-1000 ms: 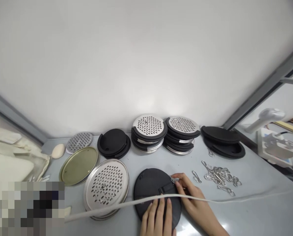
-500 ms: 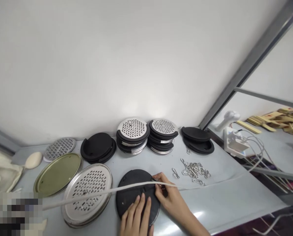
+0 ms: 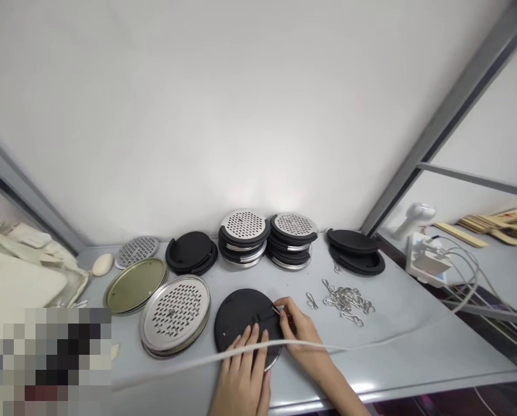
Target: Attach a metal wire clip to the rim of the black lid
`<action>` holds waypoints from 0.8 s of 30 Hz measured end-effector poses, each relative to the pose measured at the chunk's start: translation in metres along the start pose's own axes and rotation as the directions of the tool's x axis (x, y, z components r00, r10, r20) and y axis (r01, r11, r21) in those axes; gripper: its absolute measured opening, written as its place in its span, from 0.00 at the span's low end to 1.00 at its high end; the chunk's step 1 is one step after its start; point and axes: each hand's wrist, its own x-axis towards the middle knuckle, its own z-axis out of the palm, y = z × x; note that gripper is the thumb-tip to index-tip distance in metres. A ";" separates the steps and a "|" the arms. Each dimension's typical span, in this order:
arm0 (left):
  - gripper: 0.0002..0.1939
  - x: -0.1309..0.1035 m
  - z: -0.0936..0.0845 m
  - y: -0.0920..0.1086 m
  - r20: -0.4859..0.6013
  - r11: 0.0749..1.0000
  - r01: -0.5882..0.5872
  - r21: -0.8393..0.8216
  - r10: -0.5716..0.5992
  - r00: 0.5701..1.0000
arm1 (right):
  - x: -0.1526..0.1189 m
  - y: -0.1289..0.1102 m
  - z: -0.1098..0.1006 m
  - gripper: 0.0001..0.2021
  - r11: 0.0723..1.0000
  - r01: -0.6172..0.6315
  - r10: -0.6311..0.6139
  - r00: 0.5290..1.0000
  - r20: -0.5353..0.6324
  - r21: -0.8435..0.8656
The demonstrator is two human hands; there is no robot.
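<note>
A round black disc (image 3: 241, 312) with a metal rim lies flat on the grey table in front of me. My left hand (image 3: 245, 370) rests on its near part, fingers stretched out flat. At the disc's right edge, my right hand (image 3: 299, 326) pinches a small shiny metal clip (image 3: 276, 310), mostly covered by the fingers. A loose pile of wire clips (image 3: 347, 299) lies to the right, with a single clip (image 3: 311, 300) nearer the hand. Left of the disc is a stack topped by a perforated metal disc (image 3: 178, 312), beside an olive-green lid (image 3: 134, 286).
Two stacks of black-rimmed perforated discs (image 3: 244, 224) (image 3: 293, 225) stand by the wall. Black covers lie left (image 3: 191, 251) and right (image 3: 356, 242) of them. A thin white cable (image 3: 197, 363) crosses before my hands. A white bag (image 3: 19, 271) sits left; a metal frame (image 3: 435, 121) rises right.
The view has shifted, bringing more of the bag and left frame into sight. The cable now hangs lower across the disc. Both hands stay at the disc, the right still pinching at its edge.
</note>
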 end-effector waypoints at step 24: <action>0.27 -0.009 0.005 0.000 0.074 0.997 -0.041 0.060 0.036 0.997 | 0.010 0.015 0.009 0.09 0.993 0.114 -0.114 0.993 -0.009 -0.014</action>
